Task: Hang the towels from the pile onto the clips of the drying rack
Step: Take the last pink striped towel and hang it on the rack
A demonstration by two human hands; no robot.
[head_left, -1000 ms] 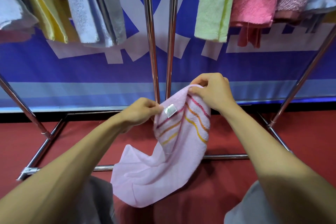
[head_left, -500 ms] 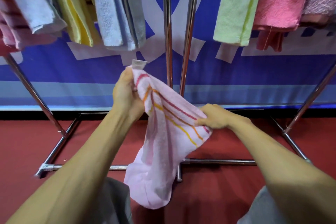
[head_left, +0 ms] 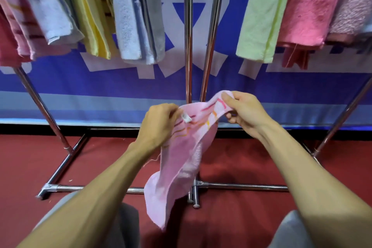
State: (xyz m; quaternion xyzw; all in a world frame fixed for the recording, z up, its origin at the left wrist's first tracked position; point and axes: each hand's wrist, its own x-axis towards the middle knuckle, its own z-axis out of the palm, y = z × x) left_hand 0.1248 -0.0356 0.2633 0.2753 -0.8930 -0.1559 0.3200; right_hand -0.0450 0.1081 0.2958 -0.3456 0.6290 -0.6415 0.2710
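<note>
Head view: pink towel [head_left: 181, 167] hangs dead centre, our left hand [head_left: 159, 127] pinching its top edge at 10 o'clock, right hand [head_left: 244, 110] gripping at 1. We reckon we're straightening it; next it needs lifting toward 12, up the drying rack [head_left: 188, 46].

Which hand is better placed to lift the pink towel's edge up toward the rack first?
Probably the right hand: it pinches the pink towel at its top corner and sits higher. The left hand grips lower, by the label. Clips are out of view.
</note>
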